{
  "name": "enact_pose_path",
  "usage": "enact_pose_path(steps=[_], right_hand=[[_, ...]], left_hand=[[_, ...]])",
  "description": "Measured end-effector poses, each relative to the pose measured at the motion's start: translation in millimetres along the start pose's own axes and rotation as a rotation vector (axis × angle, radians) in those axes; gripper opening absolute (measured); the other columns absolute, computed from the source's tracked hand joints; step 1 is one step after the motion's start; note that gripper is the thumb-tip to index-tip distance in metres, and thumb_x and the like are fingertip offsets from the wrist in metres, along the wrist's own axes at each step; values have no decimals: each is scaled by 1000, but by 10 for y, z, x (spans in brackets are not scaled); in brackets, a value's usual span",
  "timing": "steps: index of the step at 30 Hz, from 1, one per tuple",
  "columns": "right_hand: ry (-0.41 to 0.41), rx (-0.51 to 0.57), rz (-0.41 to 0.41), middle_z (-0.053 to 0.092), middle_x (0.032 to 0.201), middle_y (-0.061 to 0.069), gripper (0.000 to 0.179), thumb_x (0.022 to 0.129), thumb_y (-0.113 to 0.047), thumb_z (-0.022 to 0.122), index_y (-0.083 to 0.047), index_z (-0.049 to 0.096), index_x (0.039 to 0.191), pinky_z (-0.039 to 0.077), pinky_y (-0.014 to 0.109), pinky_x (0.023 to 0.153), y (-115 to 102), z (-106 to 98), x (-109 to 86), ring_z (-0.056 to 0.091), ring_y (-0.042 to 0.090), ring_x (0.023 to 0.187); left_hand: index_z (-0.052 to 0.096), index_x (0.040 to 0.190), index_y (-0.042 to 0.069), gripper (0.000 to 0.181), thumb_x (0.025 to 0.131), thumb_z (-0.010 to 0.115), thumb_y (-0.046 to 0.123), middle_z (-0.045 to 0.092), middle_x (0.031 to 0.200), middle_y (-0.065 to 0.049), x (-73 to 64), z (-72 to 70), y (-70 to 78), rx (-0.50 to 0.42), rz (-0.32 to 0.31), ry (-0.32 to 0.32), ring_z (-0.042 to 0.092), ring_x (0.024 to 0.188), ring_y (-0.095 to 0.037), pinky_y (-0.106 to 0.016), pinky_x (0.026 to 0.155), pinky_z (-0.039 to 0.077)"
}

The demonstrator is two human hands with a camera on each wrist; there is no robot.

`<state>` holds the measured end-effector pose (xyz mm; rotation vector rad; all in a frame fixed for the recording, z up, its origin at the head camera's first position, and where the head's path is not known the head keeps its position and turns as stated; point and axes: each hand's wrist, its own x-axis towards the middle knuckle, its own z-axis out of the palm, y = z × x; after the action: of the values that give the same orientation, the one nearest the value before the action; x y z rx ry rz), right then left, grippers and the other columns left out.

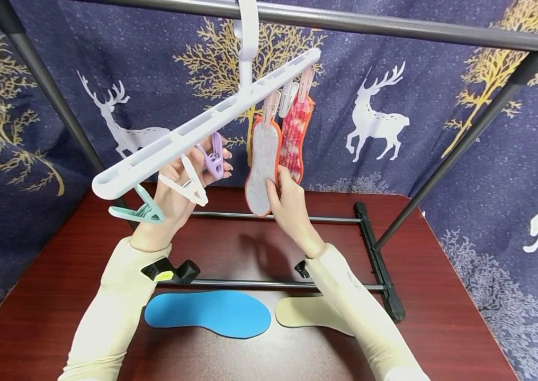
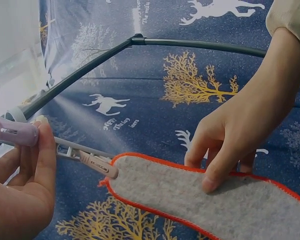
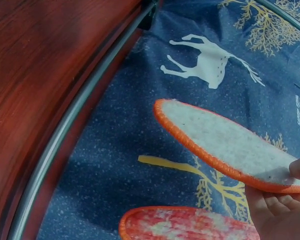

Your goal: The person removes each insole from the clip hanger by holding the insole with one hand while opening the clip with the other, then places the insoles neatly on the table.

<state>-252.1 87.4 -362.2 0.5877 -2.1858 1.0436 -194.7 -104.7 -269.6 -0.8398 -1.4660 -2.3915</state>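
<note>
A grey insole with orange edging (image 1: 264,159) hangs from a pink clothespin (image 1: 270,108) on a white hanger (image 1: 216,117). My right hand (image 1: 293,206) pinches its lower side between thumb and fingers. Just behind hangs a red-and-white insole (image 1: 294,140) from another pink clothespin, with a pale clothespin (image 1: 288,99) between the two. Farther left along the hanger, my left hand (image 1: 176,205) holds a purple clothespin (image 1: 215,159). A white clothespin (image 1: 195,190) and a green clothespin (image 1: 147,209) dangle in front of that hand and wrist.
The hanger hooks over the top bar (image 1: 393,32) of a dark metal rack standing on a reddish-brown table (image 1: 445,317). On the table lie a blue insole (image 1: 212,312) and a beige insole (image 1: 307,311), partly covered by the right sleeve. A patterned navy cloth (image 1: 326,132) hangs behind.
</note>
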Motion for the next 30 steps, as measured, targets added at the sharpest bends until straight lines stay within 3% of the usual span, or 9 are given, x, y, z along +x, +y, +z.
enact_pose_path(steps=[5, 7, 12, 15, 22, 26, 30], right_hand=[[17, -1, -5, 50, 66, 7, 17, 99, -16, 54, -1, 53, 107, 35, 27, 51, 2, -2, 0, 40, 15, 55], [28, 0, -10, 52, 67, 6, 17, 99, -16, 55, -1, 53, 104, 34, 25, 50, 1, -9, -4, 42, 13, 54], [35, -12, -18, 56, 67, 8, 17, 99, -16, 55, 0, 54, 104, 35, 25, 49, 18, -32, -21, 44, 12, 53], [28, -17, -18, 57, 62, 8, 16, 99, -16, 55, -1, 55, 105, 34, 25, 48, 39, -48, -36, 42, 12, 52], [21, -10, -15, 61, 66, 8, 14, 99, -15, 55, -2, 57, 105, 41, 24, 50, 70, -108, -74, 52, 11, 56], [22, -8, -15, 67, 74, 10, 14, 98, -14, 56, -2, 57, 106, 51, 26, 55, 75, -139, -98, 64, 14, 64], [23, -6, -15, 70, 76, 12, 15, 98, -13, 57, -2, 57, 108, 54, 28, 57, 62, -168, -132, 67, 16, 67]], left_hand=[[60, 119, -3, 58, 86, 69, 44, 66, 97, -5, -1, 7, 7, 17, -4, 5, 64, 84, -14, -25, 75, 57], [59, 118, -5, 60, 85, 70, 44, 67, 96, -5, -1, 19, 17, 20, -7, 9, 64, 83, -14, -24, 75, 58], [62, 111, -3, 39, 91, 67, 30, 66, 98, -7, 2, 53, 60, -25, -3, 5, 64, 84, -15, -25, 74, 58], [66, 102, 0, 30, 89, 69, 28, 66, 99, -9, 0, 57, 79, -66, 10, 0, 64, 84, -16, -26, 74, 58], [67, 109, -3, 55, 76, 75, 41, 68, 98, -10, -3, 35, 143, -86, -1, 22, 67, 79, -17, -26, 74, 58], [66, 113, 0, 56, 77, 74, 42, 68, 98, -9, 6, 18, 163, -64, 3, 26, 67, 80, -16, -25, 75, 58], [67, 114, 2, 50, 82, 72, 40, 68, 101, -8, 5, -8, 171, -50, 30, -4, 67, 81, -16, -25, 76, 58]])
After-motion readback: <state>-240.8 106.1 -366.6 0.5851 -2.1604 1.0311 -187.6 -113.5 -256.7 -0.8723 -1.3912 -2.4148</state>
